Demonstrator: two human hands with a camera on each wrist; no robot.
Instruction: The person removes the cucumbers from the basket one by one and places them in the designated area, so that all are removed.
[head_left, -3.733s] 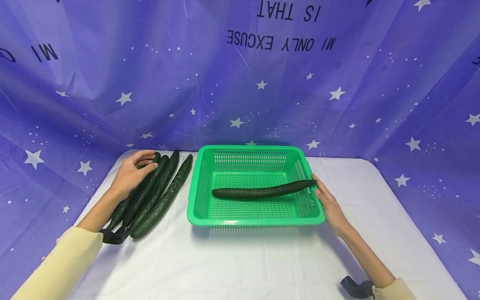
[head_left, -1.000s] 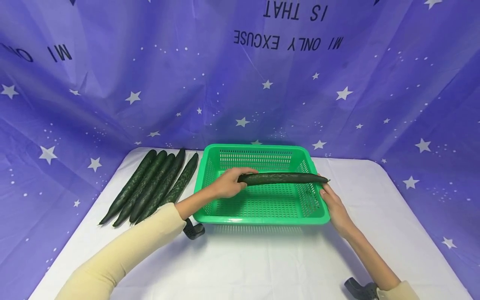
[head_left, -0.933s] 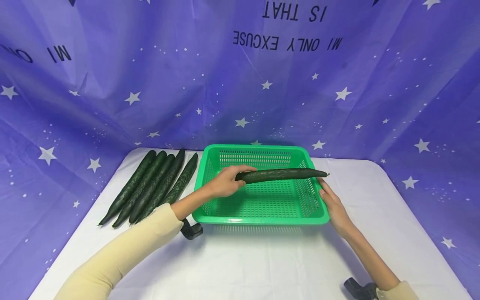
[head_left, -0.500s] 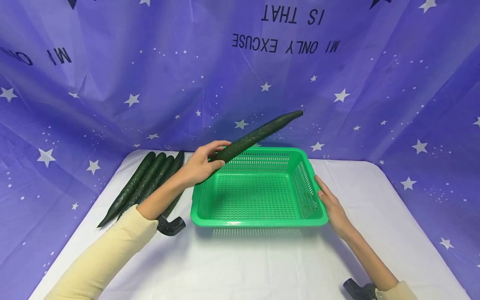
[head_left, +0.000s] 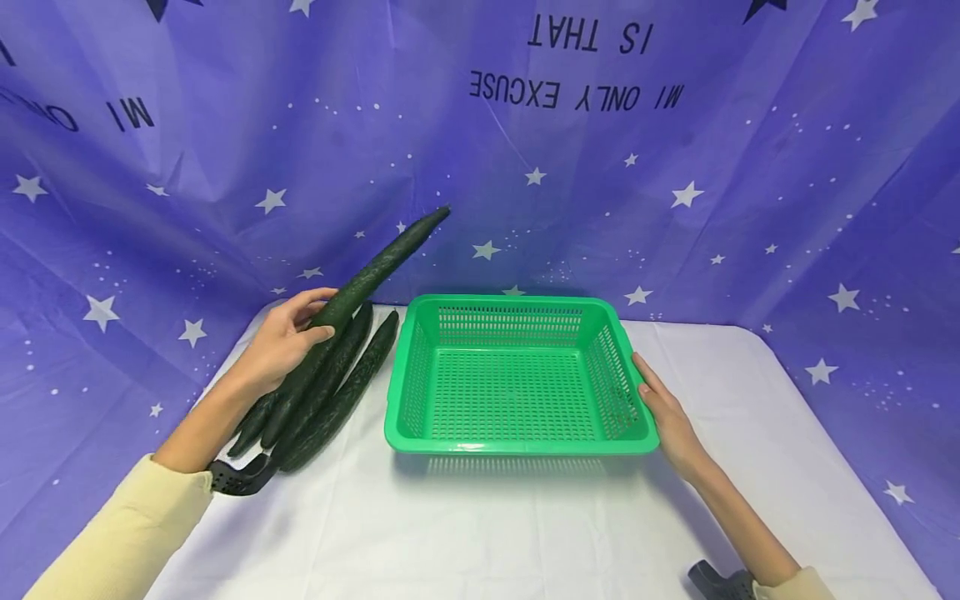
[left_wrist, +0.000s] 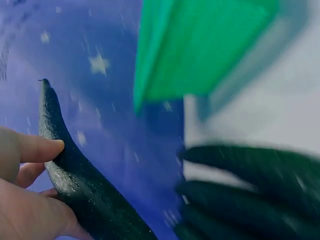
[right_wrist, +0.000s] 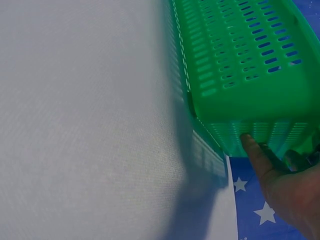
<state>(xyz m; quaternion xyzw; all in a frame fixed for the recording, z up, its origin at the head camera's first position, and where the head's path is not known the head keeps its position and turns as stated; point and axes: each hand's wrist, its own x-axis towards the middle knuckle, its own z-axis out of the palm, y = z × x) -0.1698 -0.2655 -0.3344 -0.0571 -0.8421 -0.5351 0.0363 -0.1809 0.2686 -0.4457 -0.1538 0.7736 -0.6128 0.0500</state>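
Tilted upward over the left side of the table is a dark green cucumber point(head_left: 390, 260), which my left hand point(head_left: 276, 346) grips near its lower end. In the left wrist view, the fingers and thumb lie around this cucumber point(left_wrist: 95, 192). Beneath and beside that hand several more cucumbers point(head_left: 352, 392) lie side by side, partly hidden by the hand and the held one. At the centre stands a green slotted plastic basket point(head_left: 525, 447). My right hand point(head_left: 671, 425) holds its right rim, and in the right wrist view a fingertip touches the basket's outer wall point(right_wrist: 250, 100).
A white cloth point(head_left: 510, 533) covers the table. Behind and along the sides hangs a purple curtain point(head_left: 570, 192) with stars and lettering. Dark wrist mounts point(head_left: 243, 475) sit at both wrists.
My left hand has lifted the cucumber from over the basket and carried it left, above the other cucumbers. Its far end points up more steeply. The right hand stays at the basket's rim.
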